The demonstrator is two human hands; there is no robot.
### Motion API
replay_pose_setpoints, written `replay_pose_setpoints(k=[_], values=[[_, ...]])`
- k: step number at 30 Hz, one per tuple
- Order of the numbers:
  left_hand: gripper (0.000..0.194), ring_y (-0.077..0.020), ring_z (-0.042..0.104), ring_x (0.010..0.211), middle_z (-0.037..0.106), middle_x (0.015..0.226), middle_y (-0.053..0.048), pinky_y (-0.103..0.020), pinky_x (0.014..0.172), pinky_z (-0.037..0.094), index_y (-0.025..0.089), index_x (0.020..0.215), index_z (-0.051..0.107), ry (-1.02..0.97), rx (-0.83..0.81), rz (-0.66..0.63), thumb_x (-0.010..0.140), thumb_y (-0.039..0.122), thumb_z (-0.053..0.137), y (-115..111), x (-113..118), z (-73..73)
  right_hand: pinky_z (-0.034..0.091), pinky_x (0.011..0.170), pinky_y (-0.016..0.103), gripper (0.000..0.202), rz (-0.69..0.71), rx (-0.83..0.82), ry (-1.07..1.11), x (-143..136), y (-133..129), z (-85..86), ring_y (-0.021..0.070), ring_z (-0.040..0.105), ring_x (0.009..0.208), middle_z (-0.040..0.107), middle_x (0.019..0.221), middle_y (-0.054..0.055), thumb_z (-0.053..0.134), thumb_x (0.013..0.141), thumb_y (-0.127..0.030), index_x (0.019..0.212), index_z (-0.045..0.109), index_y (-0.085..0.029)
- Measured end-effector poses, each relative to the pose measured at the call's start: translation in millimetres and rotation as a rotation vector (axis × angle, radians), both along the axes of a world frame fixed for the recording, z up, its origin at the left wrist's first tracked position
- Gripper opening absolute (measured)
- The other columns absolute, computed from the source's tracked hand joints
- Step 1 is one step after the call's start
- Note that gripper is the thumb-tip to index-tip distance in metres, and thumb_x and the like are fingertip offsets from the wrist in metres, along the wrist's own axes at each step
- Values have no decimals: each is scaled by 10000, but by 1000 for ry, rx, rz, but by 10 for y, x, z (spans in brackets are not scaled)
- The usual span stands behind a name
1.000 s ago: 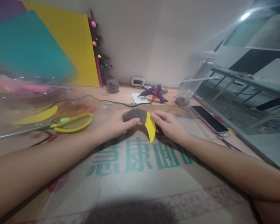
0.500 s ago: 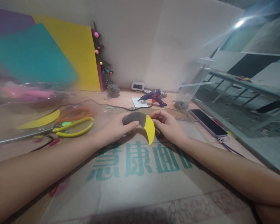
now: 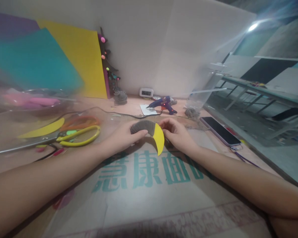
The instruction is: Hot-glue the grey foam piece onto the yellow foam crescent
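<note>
My left hand (image 3: 121,137) pinches the left end of a curved crescent piece (image 3: 149,130), grey and wrapped with cord on its left part, bare yellow (image 3: 159,140) on its lower right tip. My right hand (image 3: 177,134) holds the piece from the right side, fingers at the line where grey meets yellow. The piece is held just above a cardboard sheet (image 3: 149,195) with teal printed characters.
Yellow-handled scissors (image 3: 76,136) and a yellow crescent cutout (image 3: 43,129) lie at left. A blue glue gun (image 3: 162,103) with a cord, a small clock (image 3: 146,92), a twine bundle (image 3: 192,113) and a phone (image 3: 220,130) lie behind and right. Coloured sheets (image 3: 64,62) lean on the wall.
The view has shifted slightly. Both hands stay on the crescent piece; my right fingers have curled a little closer around its edge.
</note>
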State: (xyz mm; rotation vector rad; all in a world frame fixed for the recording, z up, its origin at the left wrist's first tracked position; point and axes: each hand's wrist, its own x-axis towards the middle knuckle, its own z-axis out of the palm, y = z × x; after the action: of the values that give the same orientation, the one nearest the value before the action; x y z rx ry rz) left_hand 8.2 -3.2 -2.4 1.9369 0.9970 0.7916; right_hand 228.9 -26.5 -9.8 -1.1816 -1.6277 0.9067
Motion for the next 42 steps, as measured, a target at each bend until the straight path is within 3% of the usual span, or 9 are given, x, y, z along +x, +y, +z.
replay_pose_setpoints(k=[15,19,26,34,39,42], values=[[287,-138,568,568,641,641,24,-226,539,427,180,953,663,11,13,-16,855,436,577,24,-4,-22,452,790,300,224,20,100,-109,38,14,-53,152,548,847,577,900,14,536,741,-152,957,568,-199],[284,-137,562,563,639,638,25,-228,542,426,183,968,664,12,4,-13,855,428,577,18,-9,-13,423,726,286,211,3,103,-145,39,11,-54,147,500,782,527,837,-2,541,746,-162,952,561,-201],[289,-137,550,555,632,627,23,-232,543,424,176,954,670,2,0,-9,845,430,586,5,-6,-6,343,621,264,268,-4,44,-79,35,-9,-22,129,416,673,413,738,-40,459,619,-111,860,518,-211],[273,-136,561,564,638,629,25,-230,549,428,177,929,666,16,12,6,843,424,587,7,4,-3,349,644,274,239,-1,57,-65,29,13,-37,133,433,696,440,758,-34,474,635,-114,851,505,-210],[283,-137,567,569,647,640,22,-229,540,420,175,950,673,16,23,2,849,425,588,11,2,-10,293,549,254,253,-18,21,-74,31,-9,-15,123,366,594,358,660,-59,435,592,-101,809,478,-225],[281,-137,566,559,651,636,20,-231,529,416,174,946,674,13,24,8,848,425,595,10,2,-19,290,523,249,199,-30,8,-71,27,-29,2,121,367,565,370,635,-63,450,630,-114,791,463,-229]])
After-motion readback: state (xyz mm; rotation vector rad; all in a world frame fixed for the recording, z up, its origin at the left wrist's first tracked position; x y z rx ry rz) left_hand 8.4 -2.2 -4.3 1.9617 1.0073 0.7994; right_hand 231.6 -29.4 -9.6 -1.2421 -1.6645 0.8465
